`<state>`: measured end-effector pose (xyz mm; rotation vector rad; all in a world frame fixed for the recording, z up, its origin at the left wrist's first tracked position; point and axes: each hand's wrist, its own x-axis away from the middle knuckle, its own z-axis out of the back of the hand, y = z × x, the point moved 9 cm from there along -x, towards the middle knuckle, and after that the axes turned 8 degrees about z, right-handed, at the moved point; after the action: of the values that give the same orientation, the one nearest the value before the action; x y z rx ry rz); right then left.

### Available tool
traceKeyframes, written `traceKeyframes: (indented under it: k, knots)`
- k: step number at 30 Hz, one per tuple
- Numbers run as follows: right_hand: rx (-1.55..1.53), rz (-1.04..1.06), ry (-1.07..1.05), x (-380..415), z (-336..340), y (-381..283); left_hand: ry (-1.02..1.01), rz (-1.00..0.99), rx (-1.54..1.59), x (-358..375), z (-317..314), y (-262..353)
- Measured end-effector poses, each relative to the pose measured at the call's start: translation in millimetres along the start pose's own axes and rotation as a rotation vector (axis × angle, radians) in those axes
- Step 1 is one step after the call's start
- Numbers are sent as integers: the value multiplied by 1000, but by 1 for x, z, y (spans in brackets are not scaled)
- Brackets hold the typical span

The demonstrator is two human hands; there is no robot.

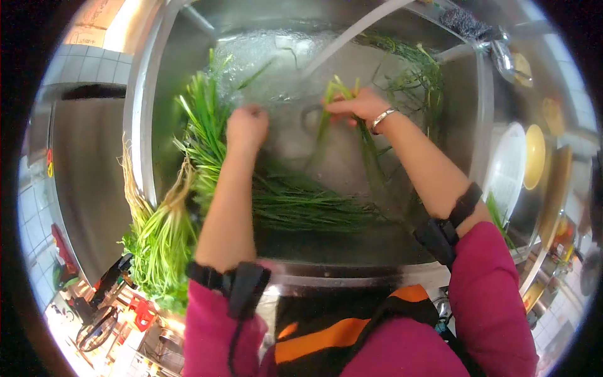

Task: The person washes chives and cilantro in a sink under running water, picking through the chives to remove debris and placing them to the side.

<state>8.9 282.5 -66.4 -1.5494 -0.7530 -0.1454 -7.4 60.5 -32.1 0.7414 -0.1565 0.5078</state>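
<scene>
Pinching few green stalks [369, 151] near one end with right hand [361, 107], toward one o'clock, apparently to leave rest trailing loose in sink [142, 119]; curling left hand [246, 127] at eleven o'clock, beside heaped greens [204, 110]; cannot tell whether gripping anything

Your left hand [247, 129] is turned away, so whether it grips anything is hidden. The green stalks [369, 151] in your right hand [359, 108] blur toward their lower ends. The picture's near edge cuts off your magenta sleeves [490, 295].
</scene>
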Motion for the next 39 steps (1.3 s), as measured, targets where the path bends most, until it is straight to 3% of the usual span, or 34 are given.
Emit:
traceKeyframes:
  k: [1, 3, 4, 6, 8, 10, 12, 14, 16, 17, 19, 21, 22, 25, 26, 28, 29, 31, 34, 39]
  knots:
    - [60, -11, 17, 0, 1, 3, -187, -82, -159, 18, -6, 27]
    - [74, -46, 40, 5, -4, -3, -191, -283, 112, 39, -8, 62]
    - [98, -73, 60, 6, -5, -4, -190, -282, 111, 43, -16, 64]
    - [153, -59, 52, 4, -6, -9, -746, -141, 375, 62, -70, 59]
    - [209, -49, 47, 2, -2, -13, -755, -31, 436, 56, -81, 42]
    - [457, -2, 167, 1, 21, -27, -767, 83, 494, 51, -88, 26]
    - [469, 29, 374, 3, 71, -34, -904, 226, 373, 55, -95, 5]
    - [1179, 60, 592, 23, 116, -81, -905, 317, 472, 58, -87, 0]
    - [1400, 268, 830, 62, 121, -127, -920, 408, 574, 60, -86, -3]
    - [1408, 264, 830, 70, 117, -132, -949, 407, 576, 60, -88, -2]
    - [1193, 651, 984, 96, 89, -163, -982, 398, 585, 58, -94, 1]
    - [847, 481, 717, 63, 58, -126, -1010, 404, 649, 57, -101, 0]
    - [871, 298, 529, 38, 39, -98, -1010, 404, 646, 58, -101, -1]
    - [596, 131, 226, -3, -6, -34, -1060, 355, 683, 63, -100, 6]
    - [587, 128, 225, -7, -8, -29, -1048, 383, 684, 64, -100, 3]
    - [196, 21, 208, -18, -11, -7, -1038, 424, 679, 67, -99, -1]
    - [193, 15, 207, -19, -9, -4, -1002, 427, 675, 64, -97, -1]
    - [-112, -13, 197, -20, -5, 4, -969, 426, 677, 59, -96, -3]
    - [-93, -49, 73, -13, 5, 2, -1031, 388, 734, 58, -96, 2]
    - [-14, -59, 136, -2, -5, -7, -1027, 339, 734, 62, -95, 11]
